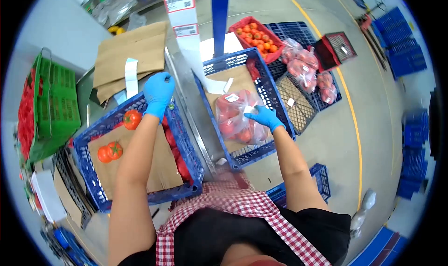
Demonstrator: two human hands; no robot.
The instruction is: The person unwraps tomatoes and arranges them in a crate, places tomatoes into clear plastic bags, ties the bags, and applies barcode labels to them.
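My left hand (158,93), in a blue glove, is closed above the far rim of the left blue crate (88,172); what its fingers hold, if anything, is hidden. That crate is lined with cardboard and has a loose tomato (132,119) and a pair of tomatoes (110,152) in it. In the right blue crate (240,161) lies a clear plastic bag of tomatoes (233,119) with a white label on top. My gloved right hand (265,117) grips the bag's right side, its thumb and fingers close together on the plastic.
A strip of printed labels (184,28) hangs down into the right crate. Brown cardboard (130,51) lies beyond the left crate. A red-lined crate of tomatoes (256,38), bagged tomatoes (303,67) and a dark pallet (291,32) stand far right. A green crate (56,107) is at left.
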